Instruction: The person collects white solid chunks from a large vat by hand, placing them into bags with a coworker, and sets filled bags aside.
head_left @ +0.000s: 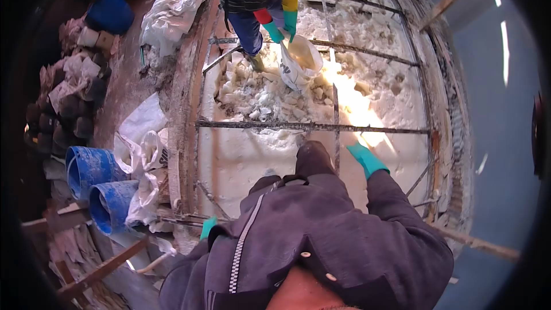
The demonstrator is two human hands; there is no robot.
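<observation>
My right hand (367,162), in a green glove, is held out over the white crusted surface (258,155), just below a dark metal bar (379,130). Its fingers look stretched out, and I see nothing in them. My left hand (208,227), also gloved in green, shows only in part beside my jacket; its fingers are hidden. My knee (314,158) juts forward between the hands. Ahead, a co-worker in green gloves holds a white sack (293,72) by its mouth, above broken white chunks (264,100).
Metal bars (270,124) form a grid across the white bed. To the left lie two blue barrels (94,166), crumpled white sacks (140,149) and a large plastic heap (178,3). A blue wall (499,115) rises on the right.
</observation>
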